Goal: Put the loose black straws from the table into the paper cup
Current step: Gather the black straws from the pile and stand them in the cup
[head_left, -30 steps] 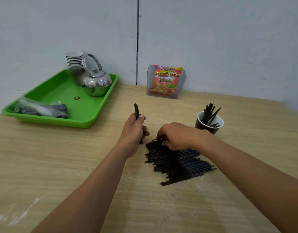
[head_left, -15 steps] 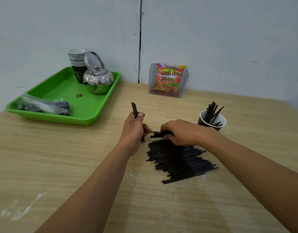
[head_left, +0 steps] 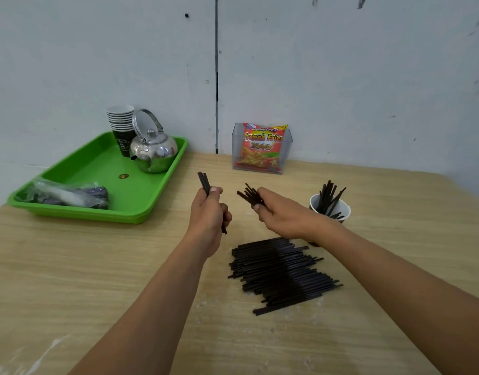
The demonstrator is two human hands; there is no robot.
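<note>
A pile of loose black straws (head_left: 283, 272) lies on the wooden table in front of me. My left hand (head_left: 208, 212) grips a small upright bundle of black straws (head_left: 204, 181), their ends showing above and below the fist. My right hand (head_left: 280, 212) is lifted above the pile and holds several black straws (head_left: 248, 194) fanning out to the upper left. The paper cup (head_left: 331, 211) stands just right of my right hand with several straws upright in it.
A green tray (head_left: 103, 169) at the back left holds a steel kettle (head_left: 153, 150), a stack of paper cups (head_left: 121, 125) and a plastic bag of dark items (head_left: 68, 192). A clear holder with a French fries snack packet (head_left: 262, 147) stands against the wall.
My right hand has risen off the pile with several straws in its grip and moved up toward my left hand. My left hand kept its bundle and stayed nearly in place.
</note>
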